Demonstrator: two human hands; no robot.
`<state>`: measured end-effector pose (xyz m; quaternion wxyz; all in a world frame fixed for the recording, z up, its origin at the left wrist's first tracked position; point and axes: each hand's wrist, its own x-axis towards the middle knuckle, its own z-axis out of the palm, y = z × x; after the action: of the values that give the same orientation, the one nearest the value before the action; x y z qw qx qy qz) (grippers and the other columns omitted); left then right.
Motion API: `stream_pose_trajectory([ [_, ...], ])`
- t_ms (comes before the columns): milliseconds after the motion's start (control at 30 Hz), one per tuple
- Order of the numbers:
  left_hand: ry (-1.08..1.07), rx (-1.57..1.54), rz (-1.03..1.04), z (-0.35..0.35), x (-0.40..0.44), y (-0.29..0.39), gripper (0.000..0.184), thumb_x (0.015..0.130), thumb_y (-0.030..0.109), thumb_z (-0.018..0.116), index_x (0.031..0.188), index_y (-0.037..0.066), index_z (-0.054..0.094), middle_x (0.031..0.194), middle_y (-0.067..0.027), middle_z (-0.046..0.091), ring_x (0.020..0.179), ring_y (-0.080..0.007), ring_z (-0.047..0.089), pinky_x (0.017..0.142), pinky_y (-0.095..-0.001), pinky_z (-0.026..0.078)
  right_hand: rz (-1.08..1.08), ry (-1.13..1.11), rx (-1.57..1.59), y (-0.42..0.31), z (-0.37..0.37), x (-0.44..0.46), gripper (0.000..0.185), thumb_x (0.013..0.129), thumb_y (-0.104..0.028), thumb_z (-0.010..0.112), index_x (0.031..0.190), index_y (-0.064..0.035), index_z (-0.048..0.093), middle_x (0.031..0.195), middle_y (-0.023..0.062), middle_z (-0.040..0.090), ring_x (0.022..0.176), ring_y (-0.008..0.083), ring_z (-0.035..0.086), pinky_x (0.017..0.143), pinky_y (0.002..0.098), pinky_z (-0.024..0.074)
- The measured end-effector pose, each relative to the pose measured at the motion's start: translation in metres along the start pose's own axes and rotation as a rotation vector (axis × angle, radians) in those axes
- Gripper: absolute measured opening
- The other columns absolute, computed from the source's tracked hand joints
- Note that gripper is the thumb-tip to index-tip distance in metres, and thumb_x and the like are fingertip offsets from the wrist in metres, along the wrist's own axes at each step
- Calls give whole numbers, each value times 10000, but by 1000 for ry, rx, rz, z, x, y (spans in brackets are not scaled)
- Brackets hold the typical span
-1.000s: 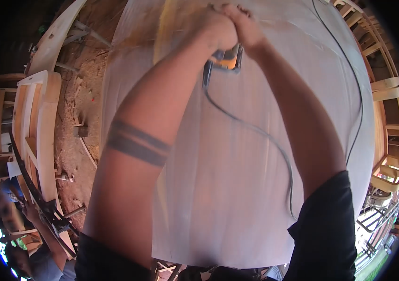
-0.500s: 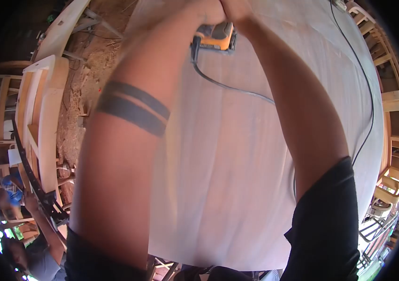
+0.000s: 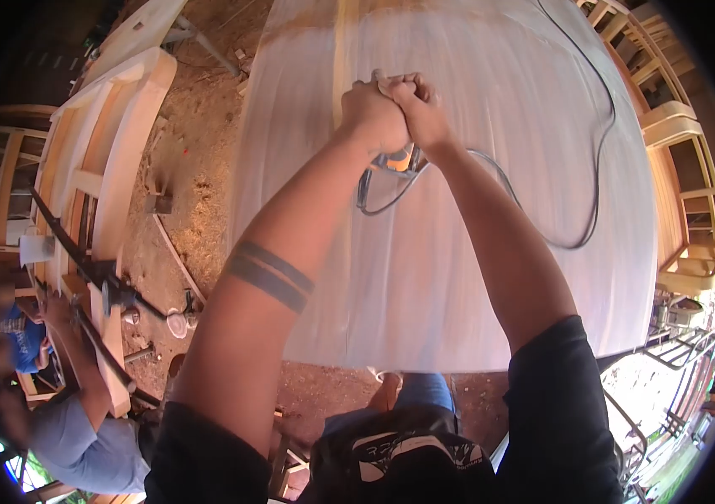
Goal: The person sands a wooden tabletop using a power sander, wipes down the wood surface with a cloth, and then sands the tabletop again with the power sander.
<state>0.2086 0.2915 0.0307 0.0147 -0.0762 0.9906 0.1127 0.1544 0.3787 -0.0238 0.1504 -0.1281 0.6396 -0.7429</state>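
Observation:
An orange and black electric sander (image 3: pixel 397 160) rests on a large pale wooden panel (image 3: pixel 458 286), mostly hidden under my hands. My left hand (image 3: pixel 374 116) is closed over its top. Pressed against it, my right hand (image 3: pixel 421 109) is closed on the sander too, with its fingers curled. Both arms reach forward over the panel. From the sander's near side a dark cord (image 3: pixel 384 207) loops out and runs on to the right across the panel.
Wooden furniture frames (image 3: pixel 118 168) stand at the left, and more wooden frames (image 3: pixel 683 202) line the right. A seated person (image 3: pixel 89 437) is at the lower left. Sawdust covers the ground (image 3: pixel 198 193) beside the panel.
My hands have drawn the sander towards me, nearer the panel's front edge. The cord has bunched into loops. My view has shifted, so the front edge and my legs now show.

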Motion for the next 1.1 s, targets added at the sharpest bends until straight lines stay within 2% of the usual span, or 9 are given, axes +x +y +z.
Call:
stream_pose_trajectory([
  [33,-21,-202,-172,2,-22,9,322,889,332,541,1177,208,616,1184,-100,643,1062,-321,612,901,-375,520,18,4,5,-4,0,-29,544,750,-409,767,1017,46,635,952,143,672,915,180,626,832,303,502],
  [167,-18,-58,-16,5,-119,31,312,867,261,581,1174,215,611,1260,-114,545,1051,-347,579,878,-394,532,32,22,9,-13,2,-133,518,776,-371,756,1054,46,622,971,135,670,959,182,614,859,310,489],
  [300,65,21,89,25,-213,39,439,816,356,637,1235,236,579,1188,-133,592,937,-387,608,815,-444,540,22,28,-81,-13,8,-230,466,810,-326,732,1054,50,608,981,153,665,976,192,608,878,325,483],
  [367,20,-197,-84,32,-256,47,414,828,349,627,1225,236,587,1193,-129,591,943,-381,611,813,-443,542,32,21,-117,-16,11,-279,458,818,-316,727,1056,53,598,986,163,664,978,192,605,878,328,482],
  [600,9,-228,-45,39,-364,39,360,859,334,596,1164,143,593,1092,-182,615,921,-376,614,784,-461,535,61,-27,-102,-22,44,-390,434,833,-285,729,1057,52,572,998,169,660,968,188,598,867,330,484],
  [667,3,-166,61,19,-389,35,393,945,360,504,1169,44,576,1081,-225,590,901,-375,624,815,-443,517,53,-38,-105,-24,55,-405,426,836,-279,730,1055,50,571,995,168,660,965,188,599,862,331,487],
  [800,10,-103,54,5,-400,30,305,918,287,532,1156,105,592,1134,-206,556,942,-372,598,782,-456,524,35,-42,-117,-28,69,-408,418,836,-288,726,1055,38,585,971,180,673,949,202,620,852,337,495],
  [900,55,-26,56,14,-382,19,434,743,289,702,1150,197,583,1089,-126,623,924,-387,585,737,-490,551,48,-36,-167,-17,72,-384,432,831,-311,720,1052,38,596,967,192,680,948,218,635,856,343,495],
  [1100,58,-14,39,11,-302,-4,389,813,241,628,1201,223,603,1198,-152,554,1014,-365,576,802,-439,536,22,27,-206,-8,75,-300,487,796,-374,736,1029,42,639,984,193,687,946,220,643,853,341,498],
])
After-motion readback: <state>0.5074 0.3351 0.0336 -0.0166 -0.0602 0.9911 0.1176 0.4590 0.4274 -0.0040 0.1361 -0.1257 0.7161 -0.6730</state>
